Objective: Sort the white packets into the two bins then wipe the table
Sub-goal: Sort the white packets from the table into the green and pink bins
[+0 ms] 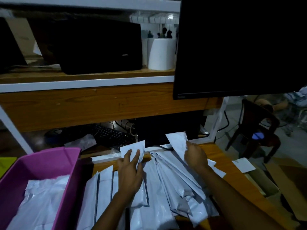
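Note:
Several white packets [167,185] lie in an overlapping heap on the wooden table [232,175]. My left hand [130,171] grips the far end of one packet [132,149], which sticks up past my fingers. My right hand [196,156] pinches another packet [177,140] and holds it tilted above the heap. A pink bin [49,160] stands at the left with white packets [39,201] inside. A sliver of a yellow-green bin [6,163] shows at the far left edge.
A dark monitor [240,47] hangs over the back right. A keyboard [108,135] and cables lie on a lower shelf behind the table. A black box [99,47] and white paper roll [162,53] sit on the upper shelf. A dark chair [259,130] and cardboard boxes [259,181] stand at right.

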`<move>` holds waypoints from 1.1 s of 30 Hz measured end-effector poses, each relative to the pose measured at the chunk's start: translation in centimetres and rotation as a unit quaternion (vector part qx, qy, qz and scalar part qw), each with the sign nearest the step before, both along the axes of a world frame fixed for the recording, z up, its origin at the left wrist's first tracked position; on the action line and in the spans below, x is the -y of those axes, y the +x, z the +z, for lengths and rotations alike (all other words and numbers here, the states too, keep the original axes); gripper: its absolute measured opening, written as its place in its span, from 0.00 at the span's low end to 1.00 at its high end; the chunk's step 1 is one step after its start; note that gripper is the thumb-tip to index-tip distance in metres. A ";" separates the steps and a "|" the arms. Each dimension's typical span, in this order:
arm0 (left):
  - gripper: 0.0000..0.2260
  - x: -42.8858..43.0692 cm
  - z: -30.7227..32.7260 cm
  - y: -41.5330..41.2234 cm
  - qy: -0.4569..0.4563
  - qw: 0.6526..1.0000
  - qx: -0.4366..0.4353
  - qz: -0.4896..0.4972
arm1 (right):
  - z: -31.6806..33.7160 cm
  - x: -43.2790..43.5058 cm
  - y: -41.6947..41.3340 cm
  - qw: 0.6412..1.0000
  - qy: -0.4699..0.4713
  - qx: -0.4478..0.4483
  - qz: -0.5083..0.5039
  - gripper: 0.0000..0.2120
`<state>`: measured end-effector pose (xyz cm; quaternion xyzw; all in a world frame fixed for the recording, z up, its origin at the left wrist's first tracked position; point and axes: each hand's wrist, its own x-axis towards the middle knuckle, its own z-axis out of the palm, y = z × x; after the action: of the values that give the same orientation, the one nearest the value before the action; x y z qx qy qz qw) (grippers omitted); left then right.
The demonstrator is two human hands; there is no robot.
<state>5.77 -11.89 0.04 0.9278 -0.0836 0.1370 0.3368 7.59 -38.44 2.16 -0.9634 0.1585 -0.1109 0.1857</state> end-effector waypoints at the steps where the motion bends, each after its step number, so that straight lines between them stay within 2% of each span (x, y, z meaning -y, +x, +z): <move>1: 0.26 -0.4 0.8 0.2 0.007 1.000 0.013 -0.004 | 0.6 -0.7 -0.5 1.000 -0.009 0.026 -0.015 0.18; 7: 0.25 -3.1 5.1 -0.1 0.018 0.997 0.077 -0.017 | 3.6 -6.4 -4.5 0.986 0.031 0.160 -0.024 0.24; 12: 0.25 -6.2 7.1 -2.4 -0.008 0.993 0.109 -0.055 | 4.4 -12.8 -9.0 0.971 0.097 0.216 -0.003 0.24; 16: 0.25 -9.3 8.1 -4.8 -0.010 0.988 0.134 -0.070 | 4.6 -17.7 -12.1 0.957 0.106 0.271 0.004 0.23; 24: 0.25 -16.1 8.3 -9.3 0.000 0.989 0.145 -0.044 | 4.9 -25.4 -16.9 0.942 0.129 0.310 0.018 0.24; 29: 0.24 -20.9 8.2 -14.0 0.009 0.987 0.158 0.015 | 5.2 -29.5 -20.1 0.941 0.124 0.310 0.051 0.23; 33: 0.24 -25.0 7.9 -17.8 0.039 0.985 0.161 0.054 | 5.2 -32.7 -23.0 0.932 0.157 0.314 0.092 0.23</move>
<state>-12.07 13.14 7.98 0.9092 -0.0913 0.2989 0.2750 -15.45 -5.77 7.39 -0.8480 0.0184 -0.3642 0.3847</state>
